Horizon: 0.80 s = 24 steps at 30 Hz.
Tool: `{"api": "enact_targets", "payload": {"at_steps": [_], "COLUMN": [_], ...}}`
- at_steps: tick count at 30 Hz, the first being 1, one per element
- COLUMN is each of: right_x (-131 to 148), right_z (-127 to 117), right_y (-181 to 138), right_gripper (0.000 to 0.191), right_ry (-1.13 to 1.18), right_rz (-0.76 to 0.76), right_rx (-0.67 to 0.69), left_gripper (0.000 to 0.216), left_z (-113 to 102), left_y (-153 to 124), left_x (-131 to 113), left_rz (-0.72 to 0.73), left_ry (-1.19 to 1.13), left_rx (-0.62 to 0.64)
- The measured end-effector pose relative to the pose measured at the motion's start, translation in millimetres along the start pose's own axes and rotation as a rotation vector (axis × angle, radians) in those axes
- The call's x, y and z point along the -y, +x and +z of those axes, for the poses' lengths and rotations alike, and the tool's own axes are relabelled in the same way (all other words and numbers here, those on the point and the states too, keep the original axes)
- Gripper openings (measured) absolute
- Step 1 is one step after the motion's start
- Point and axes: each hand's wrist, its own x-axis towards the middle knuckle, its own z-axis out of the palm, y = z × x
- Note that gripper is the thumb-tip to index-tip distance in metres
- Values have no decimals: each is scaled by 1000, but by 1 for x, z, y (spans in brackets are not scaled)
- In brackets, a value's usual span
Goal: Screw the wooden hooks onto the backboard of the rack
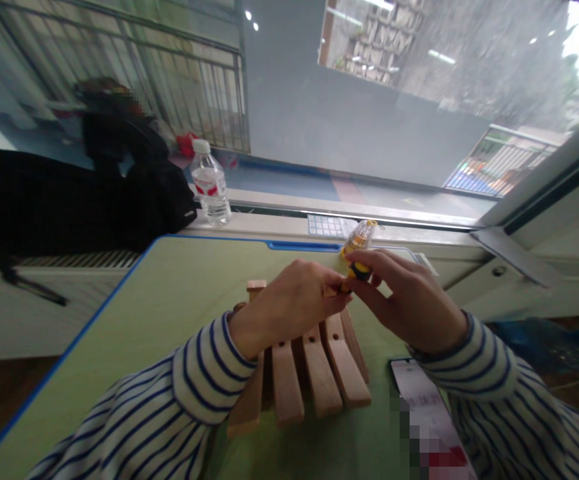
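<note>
Your left hand [289, 307] pinched a small wooden piece [330, 291] close to the yellow and black object [359, 270] gripped in the fingers of your right hand [404, 300]. A clear plastic part [360, 238] with yellow inside rose just above that object. Under your hands, wooden slats [319, 373] with drilled holes stood close together on the green desk [119, 347]. Your striped sleeves [209, 373] lay across the desk, and a phone [419, 407] with a blurred screen lay beside the slats. Farther off, a water bottle [210, 187] stood on the windowsill [269, 223] beside a black bag [84, 200].
</note>
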Motion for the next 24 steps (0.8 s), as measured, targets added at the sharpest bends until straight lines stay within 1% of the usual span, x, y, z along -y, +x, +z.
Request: {"api": "enact_targets", "payload": {"at_steps": [4,8,14,17,20,24], "right_x": [-1,-2,-3,-3,-4,-4], "right_z": [1,0,0,-2,-5,-6], "right_y": [0,0,-2,-1,1,2], "right_gripper": [27,26,27,31,35,27], "right_ry": [-24,-42,-31,13,78,107], "right_rz": [-3,-11,24,39,23,-21], "right_rx": [-17,-4,-18,18,39,29], "left_gripper": [15,17,23,22,18,17], "left_z": [3,3,-1,-1,-1,0], "left_y": [2,3,2,1,0,0], "left_x": [-1,-3,-5,-4,-2,-1], "left_rz": [9,-11,-46,-56,-52,-44], "left_ry": [61,43,-51,-75,-76,-44], "left_rx": [-30,-47,2,20,36,26]}}
